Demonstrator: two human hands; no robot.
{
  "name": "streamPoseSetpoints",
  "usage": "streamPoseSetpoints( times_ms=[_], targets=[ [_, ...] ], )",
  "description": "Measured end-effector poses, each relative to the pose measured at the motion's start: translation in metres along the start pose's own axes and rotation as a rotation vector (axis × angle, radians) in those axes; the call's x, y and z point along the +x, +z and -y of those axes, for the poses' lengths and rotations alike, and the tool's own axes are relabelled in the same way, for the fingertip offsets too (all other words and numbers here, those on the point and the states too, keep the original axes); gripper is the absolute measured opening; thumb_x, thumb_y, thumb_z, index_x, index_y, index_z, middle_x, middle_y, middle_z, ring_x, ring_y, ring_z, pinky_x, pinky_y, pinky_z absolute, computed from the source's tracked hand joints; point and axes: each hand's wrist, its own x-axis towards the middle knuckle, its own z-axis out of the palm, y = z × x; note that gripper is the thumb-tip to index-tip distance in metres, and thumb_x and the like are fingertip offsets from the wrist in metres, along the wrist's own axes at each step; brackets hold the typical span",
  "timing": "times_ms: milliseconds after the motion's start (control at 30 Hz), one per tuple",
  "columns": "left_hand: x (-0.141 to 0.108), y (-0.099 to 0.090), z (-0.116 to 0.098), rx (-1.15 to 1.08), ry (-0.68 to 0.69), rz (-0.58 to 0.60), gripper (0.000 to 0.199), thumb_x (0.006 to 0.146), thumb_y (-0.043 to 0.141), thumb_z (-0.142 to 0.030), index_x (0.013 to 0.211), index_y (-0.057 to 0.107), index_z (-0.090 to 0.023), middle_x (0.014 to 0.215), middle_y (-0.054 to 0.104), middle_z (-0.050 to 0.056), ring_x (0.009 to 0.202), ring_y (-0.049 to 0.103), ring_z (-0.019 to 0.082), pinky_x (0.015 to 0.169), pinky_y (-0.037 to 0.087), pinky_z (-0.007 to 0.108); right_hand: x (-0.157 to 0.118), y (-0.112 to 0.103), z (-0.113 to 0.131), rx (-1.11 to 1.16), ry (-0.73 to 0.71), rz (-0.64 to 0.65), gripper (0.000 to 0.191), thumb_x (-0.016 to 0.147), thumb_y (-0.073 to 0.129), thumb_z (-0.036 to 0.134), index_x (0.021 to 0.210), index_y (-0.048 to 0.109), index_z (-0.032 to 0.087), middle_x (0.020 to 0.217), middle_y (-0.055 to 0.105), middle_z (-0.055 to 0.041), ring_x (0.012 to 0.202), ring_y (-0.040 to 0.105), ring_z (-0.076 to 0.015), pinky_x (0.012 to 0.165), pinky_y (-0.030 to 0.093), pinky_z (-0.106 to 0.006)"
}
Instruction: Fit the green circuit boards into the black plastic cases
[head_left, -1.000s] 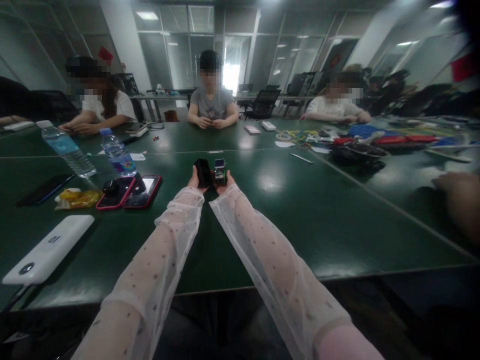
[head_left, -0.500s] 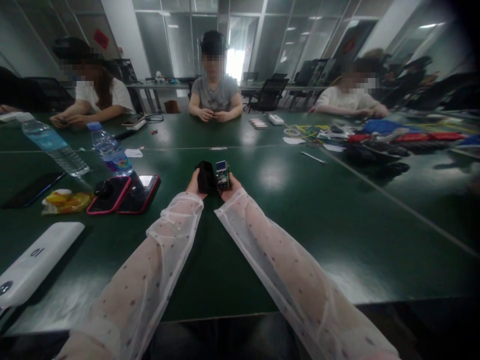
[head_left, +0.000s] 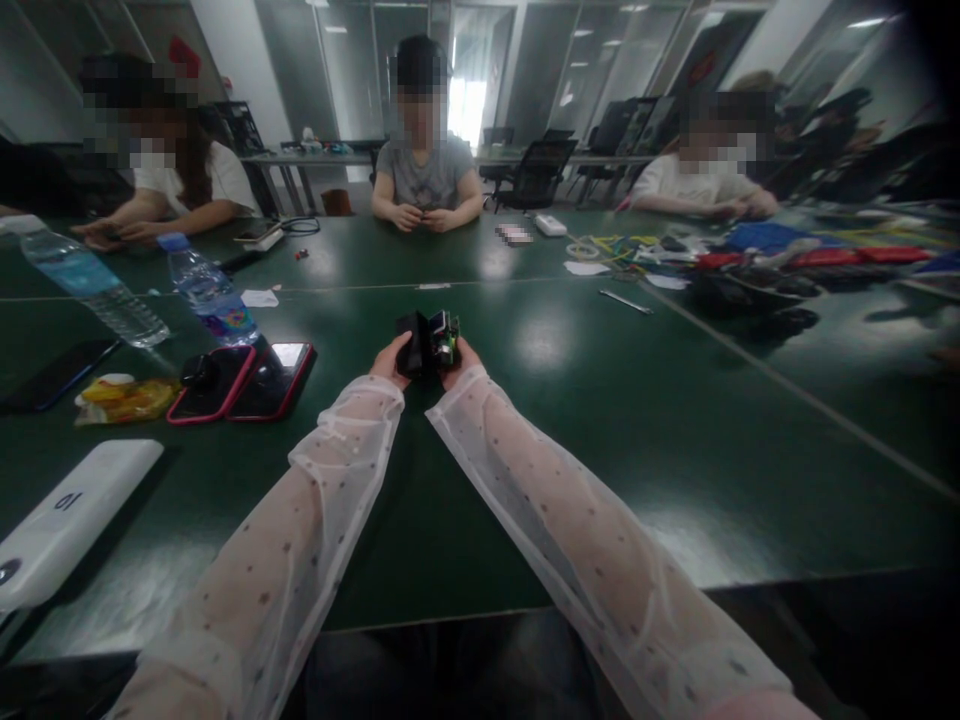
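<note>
Over the middle of the green table, my left hand is closed around a black box-like case. My right hand grips a small circuit board with a screen, held close beside the case. The board is now turned partly edge-on, so its screen shows only as a narrow strip. From here I cannot tell whether the two parts touch. Most of my fingers are hidden behind what they hold. Sheer dotted sleeves cover both forearms.
Left of my hands lie two red-edged phones, a yellow packet, a white power bank and water bottles. A wrench and a heap of cables and tools lie to the right. Several people sit across the table.
The circuit board has turned in my right hand, its screen swinging toward the case. The case has tilted a little, and the two parts sit closer together. The view has shifted slightly.
</note>
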Motion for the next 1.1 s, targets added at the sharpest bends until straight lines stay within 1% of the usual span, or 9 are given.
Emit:
streamPoseSetpoints(
  times_ms=[167,300,400,500,600,733,833,933,1100],
  targets=[
    [-0.004,0.007,0.0,-0.035,0.03,-0.087,0.013,0.088,0.074,-0.024,0.094,0.069,-0.013,0.074,0.073,0.006,0.079,0.076,0.022,0.089,0.061,0.037,0.014,-0.004,-0.013,-0.13,-0.3,0.015,0.017,0.091,0.055,0.016,0.103,0.062,0.024,0.075,0.068,0.0064,0.064,0.066,-0.0105,0.072,0.059,-0.026],
    [-0.006,0.009,0.003,-0.024,0.093,-0.089,0.011,0.087,0.075,-0.019,0.089,0.067,-0.013,0.077,0.073,0.005,0.073,0.073,0.018,0.088,0.061,0.035,0.027,-0.015,-0.022,-0.387,-0.57,0.019,0.031,0.09,0.054,0.024,0.12,0.06,0.021,0.115,0.072,-0.0033,0.107,0.07,-0.017,0.105,0.053,-0.04],
    [-0.007,0.011,0.006,0.01,0.157,-0.127,0.02,0.082,0.079,-0.014,0.097,0.066,-0.014,0.083,0.073,0.005,0.073,0.072,0.017,0.087,0.061,0.036,0.03,-0.026,-0.024,-0.722,-0.768,0.114,0.053,0.09,0.053,0.033,0.139,0.051,0.014,0.145,0.058,-0.0149,0.136,0.056,-0.0231,0.12,0.038,-0.043],
    [-0.007,0.01,0.007,0.023,0.183,-0.16,0.034,0.079,0.082,-0.012,0.107,0.065,-0.017,0.086,0.073,0.004,0.079,0.073,0.019,0.09,0.06,0.039,0.027,-0.033,-0.023,-0.953,-0.907,0.206,0.072,0.093,0.046,0.057,0.15,0.042,0.013,0.157,0.045,-0.0184,0.15,0.04,-0.0267,0.125,0.029,-0.045],
    [-0.006,0.008,0.006,-0.032,0.124,-0.121,0.026,0.083,0.079,-0.019,0.106,0.067,-0.016,0.087,0.074,0.005,0.083,0.074,0.02,0.093,0.059,0.039,0.019,-0.034,-0.018,-1.064,-0.934,0.326,0.091,0.091,0.036,0.078,0.156,0.036,0.015,0.161,0.04,-0.0175,0.154,0.032,-0.0284,0.126,0.027,-0.048],
    [-0.007,0.005,0.002,-0.077,0.063,-0.063,0.022,0.089,0.074,-0.029,0.103,0.072,-0.013,0.09,0.077,0.009,0.091,0.075,0.022,0.097,0.058,0.037,0.008,-0.033,-0.01,-1.119,-0.886,0.387,0.109,0.083,0.034,0.089,0.159,0.032,0.012,0.163,0.038,-0.0181,0.154,0.033,-0.0306,0.127,0.027,-0.048],
    [-0.011,0.006,-0.002,-0.132,0.021,-0.041,0.035,0.095,0.066,-0.037,0.117,0.071,-0.011,0.098,0.079,0.011,0.103,0.075,0.024,0.1,0.057,0.036,0.004,-0.032,-0.006,-1.123,-0.861,0.387,0.107,0.083,0.033,0.09,0.158,0.036,0.014,0.163,0.04,-0.0147,0.153,0.036,-0.0291,0.128,0.026,-0.046],
    [-0.016,0.006,-0.007,-0.18,-0.03,-0.014,0.051,0.101,0.052,-0.047,0.134,0.063,-0.009,0.103,0.079,0.012,0.107,0.074,0.025,0.101,0.056,0.036,0.0,-0.031,-0.004,-1.158,-0.898,0.505,0.099,0.085,0.033,0.088,0.157,0.038,0.02,0.163,0.041,-0.0097,0.154,0.035,-0.0269,0.13,0.022,-0.045],
    [-0.014,-0.001,-0.01,-0.187,-0.073,0.066,0.068,0.1,0.038,-0.062,0.145,0.055,-0.013,0.103,0.079,0.012,0.102,0.075,0.029,0.098,0.057,0.042,-0.013,-0.029,-0.005,-1.249,-0.881,0.616,0.092,0.09,0.037,0.081,0.163,0.022,0.027,0.166,0.037,-0.0053,0.154,0.034,-0.0318,0.127,0.028,-0.054]
  ],
)
